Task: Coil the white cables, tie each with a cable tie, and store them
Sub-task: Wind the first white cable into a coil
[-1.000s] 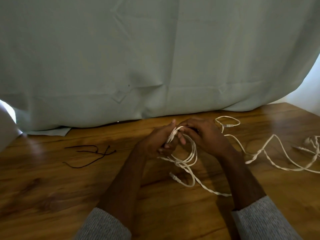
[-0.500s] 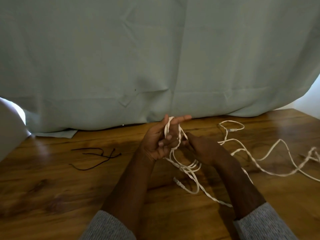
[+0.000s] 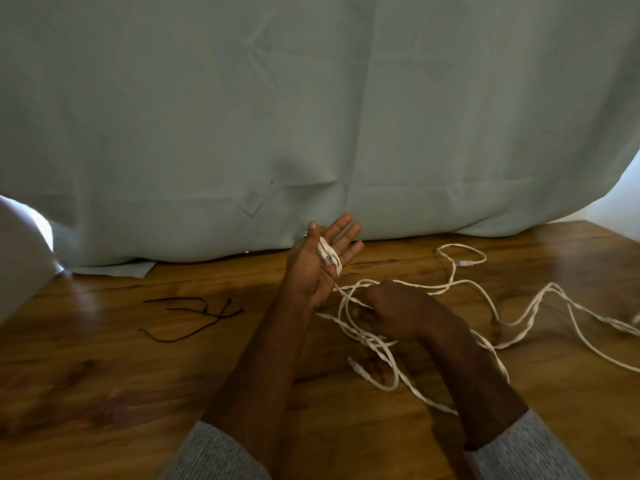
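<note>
White cable (image 3: pixel 381 344) loops around the raised left hand (image 3: pixel 320 261), whose fingers are spread straight, a plug end lying across the palm. Just below and to its right, the right hand (image 3: pixel 398 313) curls around the strand, its slack trailing rightward across the wooden table (image 3: pixel 104 375).

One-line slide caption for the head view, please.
Left hand raised, thin white cable looped across its palm; right hand gripping the strand below.

Wood table (image 3: pixel 104 393) — pale green curtain (image 3: pixel 311 116) hangs at back edge.
</note>
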Available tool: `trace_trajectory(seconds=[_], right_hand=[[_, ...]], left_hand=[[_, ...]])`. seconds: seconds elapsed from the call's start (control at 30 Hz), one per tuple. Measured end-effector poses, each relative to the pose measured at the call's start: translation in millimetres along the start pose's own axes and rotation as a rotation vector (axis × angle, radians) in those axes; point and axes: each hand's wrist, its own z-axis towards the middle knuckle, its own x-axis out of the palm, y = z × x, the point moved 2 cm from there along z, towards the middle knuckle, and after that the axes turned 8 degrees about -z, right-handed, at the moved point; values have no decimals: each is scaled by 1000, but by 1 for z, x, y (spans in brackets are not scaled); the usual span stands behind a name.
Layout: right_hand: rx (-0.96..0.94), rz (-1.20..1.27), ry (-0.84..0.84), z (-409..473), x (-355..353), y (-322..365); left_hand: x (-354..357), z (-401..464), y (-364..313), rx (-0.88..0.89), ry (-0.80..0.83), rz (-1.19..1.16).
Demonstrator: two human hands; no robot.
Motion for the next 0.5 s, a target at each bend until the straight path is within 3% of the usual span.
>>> trace_trajectory(seconds=[0.1, 0.27, 0.4, 0.5], right_hand=[[-38, 36, -63, -2, -2, -1], [-51, 222, -212, -9, -13, -6], [-62, 334, -423, -16, -22, -11], [-113, 446, -433, -19, -24, -13]], left_hand=[[2, -2, 6, 18, -49, 138], [-2, -1, 14, 91, -123, 650], [-13, -5, 18, 117, -49, 1103], [-13, -8, 19, 30, 58, 1191]])
